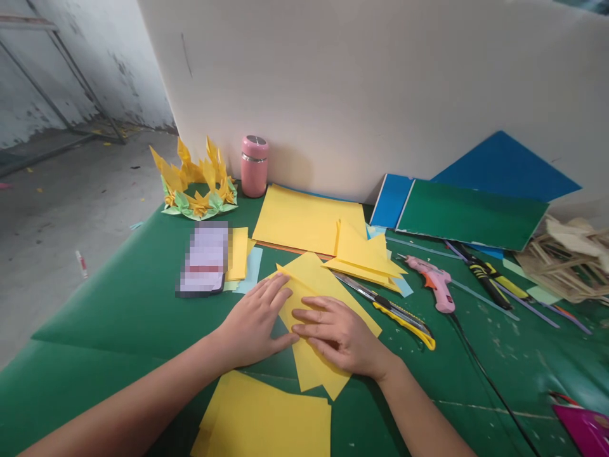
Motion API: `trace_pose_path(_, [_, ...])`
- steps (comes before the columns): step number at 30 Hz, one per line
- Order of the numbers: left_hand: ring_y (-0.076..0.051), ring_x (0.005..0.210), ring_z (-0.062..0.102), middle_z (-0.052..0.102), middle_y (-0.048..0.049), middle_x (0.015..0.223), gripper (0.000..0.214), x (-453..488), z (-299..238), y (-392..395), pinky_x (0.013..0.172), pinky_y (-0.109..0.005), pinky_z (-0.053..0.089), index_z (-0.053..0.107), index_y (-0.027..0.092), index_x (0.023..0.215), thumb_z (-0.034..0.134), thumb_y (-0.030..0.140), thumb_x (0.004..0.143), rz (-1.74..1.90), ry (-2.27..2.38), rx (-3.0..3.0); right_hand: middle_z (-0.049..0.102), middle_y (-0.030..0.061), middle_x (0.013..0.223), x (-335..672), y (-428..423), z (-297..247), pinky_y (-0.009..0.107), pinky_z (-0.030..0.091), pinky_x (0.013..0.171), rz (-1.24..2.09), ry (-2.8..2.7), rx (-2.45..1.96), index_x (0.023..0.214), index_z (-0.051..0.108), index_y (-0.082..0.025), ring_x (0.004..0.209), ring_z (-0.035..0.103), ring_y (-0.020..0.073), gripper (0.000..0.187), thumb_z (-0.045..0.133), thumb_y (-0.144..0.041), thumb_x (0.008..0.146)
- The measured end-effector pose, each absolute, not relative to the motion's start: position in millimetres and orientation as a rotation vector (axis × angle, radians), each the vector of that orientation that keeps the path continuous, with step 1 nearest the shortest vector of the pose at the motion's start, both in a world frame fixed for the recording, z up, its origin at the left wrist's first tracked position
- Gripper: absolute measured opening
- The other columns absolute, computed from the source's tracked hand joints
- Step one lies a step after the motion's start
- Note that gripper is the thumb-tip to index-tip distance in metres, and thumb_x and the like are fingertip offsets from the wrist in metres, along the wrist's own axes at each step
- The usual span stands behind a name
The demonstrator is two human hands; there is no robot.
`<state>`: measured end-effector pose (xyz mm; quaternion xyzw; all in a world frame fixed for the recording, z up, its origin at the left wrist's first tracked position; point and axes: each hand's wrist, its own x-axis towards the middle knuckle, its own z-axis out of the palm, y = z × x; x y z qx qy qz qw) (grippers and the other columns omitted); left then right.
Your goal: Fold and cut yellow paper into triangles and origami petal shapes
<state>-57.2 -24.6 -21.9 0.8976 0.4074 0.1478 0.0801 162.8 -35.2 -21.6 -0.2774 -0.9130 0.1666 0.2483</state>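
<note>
A sheet of yellow paper [311,374] lies on the green tabletop, with a folded-over flap along its upper left side. Both hands rest on this paper. My left hand [254,320] lies along the left side with its fingers stretched out over the flap. My right hand [345,336] lies on the middle of the sheet, fingers apart and slightly bent. The fingertips of the two hands nearly meet. Just below them is a stack of yellow paper [271,422]. Folded yellow paper pieces [364,251] sit just beyond the sheet.
A utility knife [404,320], a pink glue gun [440,289] with its cord, and pliers [485,279] lie to the right. A blurred phone [205,257], a paper crown [197,197] and a pink flask [254,168] stand at left. Green board [471,212] leans behind.
</note>
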Motion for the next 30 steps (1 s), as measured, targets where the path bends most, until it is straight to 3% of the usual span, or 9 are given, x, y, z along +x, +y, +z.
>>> trace_pose_path(8, [-0.037,0.129,0.041,0.050,-0.0227,0.133,0.057,-54,-21,-26,0.105,-0.052,0.038,0.052,0.007,0.117,0.060,0.048,0.078,0.430,1.212,2.741,0.064,0.0093,0.121,152,-23,-11,0.040,0.048,0.095,0.454,-2.443,-1.062,0.112,0.064,-0.018,0.111,0.057,0.0232,0.028,0.044,-0.017,0.093])
trace_pose_path(14, [-0.035,0.106,0.053,0.058,-0.0149,0.110,0.060,-53,-22,-28,0.095,-0.050,0.044,0.051,0.011,0.121,0.061,0.050,0.077,0.448,1.270,2.745,0.060,0.0140,0.118,127,-10,-5,0.041,0.051,0.085,0.271,-2.628,-1.275,0.127,0.056,-0.014,0.101,0.056,0.0275,0.042,0.042,-0.007,0.087])
trace_pose_path(22, [-0.031,0.099,0.052,0.057,-0.0115,0.100,0.037,-52,-19,-30,0.090,-0.048,0.045,0.058,0.015,0.096,0.062,0.047,0.078,0.399,1.267,2.792,0.057,0.0100,0.115,108,0,10,0.035,0.047,0.077,0.330,-2.682,-1.564,0.142,0.039,-0.020,0.095,0.054,0.0245,0.056,0.037,-0.006,0.087])
trace_pose_path(30, [-0.031,0.099,0.050,0.055,-0.0100,0.099,0.034,-53,-23,-29,0.089,-0.047,0.044,0.057,0.017,0.094,0.062,0.047,0.077,0.456,1.267,2.792,0.056,0.0088,0.119,106,-1,11,0.032,0.045,0.074,0.260,-2.722,-1.610,0.144,0.035,-0.021,0.096,0.053,0.0233,0.060,0.037,-0.005,0.086])
